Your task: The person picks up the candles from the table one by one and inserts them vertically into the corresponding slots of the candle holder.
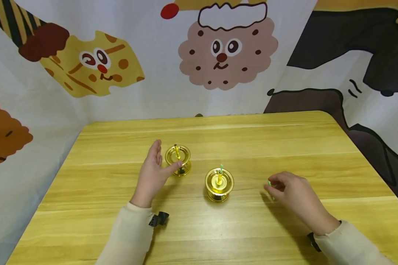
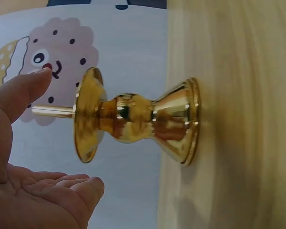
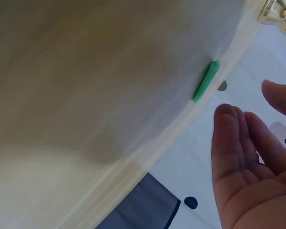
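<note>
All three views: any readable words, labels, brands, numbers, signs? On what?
None readable in any view.
Backdrop: printed cartoon figures and strokes, no letters or numbers seen.
Nearer gold holder: no markings visible.
Farther gold holder: no markings visible.
Loose green stick: no markings visible.
Black wrist device on the left sleeve: too small to tell if it carries lettering.

- Head: from above, facing forward and down over table (image 1: pixel 219 228) and curtain (image 1: pixel 159 94).
- Left wrist: turned sideways, close on a holder (image 2: pixel 133 119) the head shares.
- Right wrist: tilted, near a green stick (image 3: pixel 207 81).
</note>
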`<state>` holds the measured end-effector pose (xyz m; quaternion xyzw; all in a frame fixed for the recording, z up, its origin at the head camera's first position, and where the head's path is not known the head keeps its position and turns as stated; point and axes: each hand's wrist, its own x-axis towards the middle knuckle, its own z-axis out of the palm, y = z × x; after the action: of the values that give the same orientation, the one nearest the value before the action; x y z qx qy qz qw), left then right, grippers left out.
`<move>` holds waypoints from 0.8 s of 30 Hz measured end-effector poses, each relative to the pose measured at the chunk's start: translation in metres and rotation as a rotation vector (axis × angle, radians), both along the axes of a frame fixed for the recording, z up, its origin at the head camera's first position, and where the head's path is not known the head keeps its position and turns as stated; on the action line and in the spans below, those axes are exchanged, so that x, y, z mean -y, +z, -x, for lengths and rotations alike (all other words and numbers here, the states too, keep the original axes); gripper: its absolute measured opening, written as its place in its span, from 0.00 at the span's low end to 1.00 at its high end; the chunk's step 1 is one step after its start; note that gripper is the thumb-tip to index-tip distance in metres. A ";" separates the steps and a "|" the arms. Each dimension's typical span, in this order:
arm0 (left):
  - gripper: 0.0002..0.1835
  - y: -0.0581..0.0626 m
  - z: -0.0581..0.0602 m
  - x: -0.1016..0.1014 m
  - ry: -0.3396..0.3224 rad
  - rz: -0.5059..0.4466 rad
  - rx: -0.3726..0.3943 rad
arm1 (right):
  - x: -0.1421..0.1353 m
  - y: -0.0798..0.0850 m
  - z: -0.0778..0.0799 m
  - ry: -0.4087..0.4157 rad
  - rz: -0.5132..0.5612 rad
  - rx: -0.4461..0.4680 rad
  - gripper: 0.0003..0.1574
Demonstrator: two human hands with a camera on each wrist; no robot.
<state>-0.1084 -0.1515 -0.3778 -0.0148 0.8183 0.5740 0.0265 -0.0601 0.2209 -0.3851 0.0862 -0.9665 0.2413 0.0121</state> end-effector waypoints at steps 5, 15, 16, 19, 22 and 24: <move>0.58 -0.003 0.001 -0.001 -0.001 -0.009 0.015 | -0.005 -0.001 0.002 0.014 -0.074 0.112 0.10; 0.59 -0.020 0.004 -0.005 -0.002 0.009 0.037 | -0.006 -0.006 0.009 0.047 -0.182 0.203 0.09; 0.59 -0.021 0.004 -0.005 -0.004 0.004 0.033 | -0.006 -0.006 0.010 0.047 -0.188 0.211 0.09; 0.59 -0.023 0.005 -0.008 -0.012 -0.009 0.023 | -0.006 -0.006 0.013 0.049 -0.200 0.218 0.09; 0.59 -0.023 0.005 -0.010 -0.016 -0.014 0.023 | -0.005 -0.006 0.014 0.059 -0.208 0.208 0.10; 0.58 -0.023 0.005 -0.011 -0.016 -0.003 0.027 | -0.005 -0.006 0.013 0.062 -0.212 0.197 0.11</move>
<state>-0.1134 -0.1409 -0.4012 -0.0161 0.8171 0.5747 0.0424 -0.0734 0.2259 -0.3907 0.0928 -0.9799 0.1457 -0.0996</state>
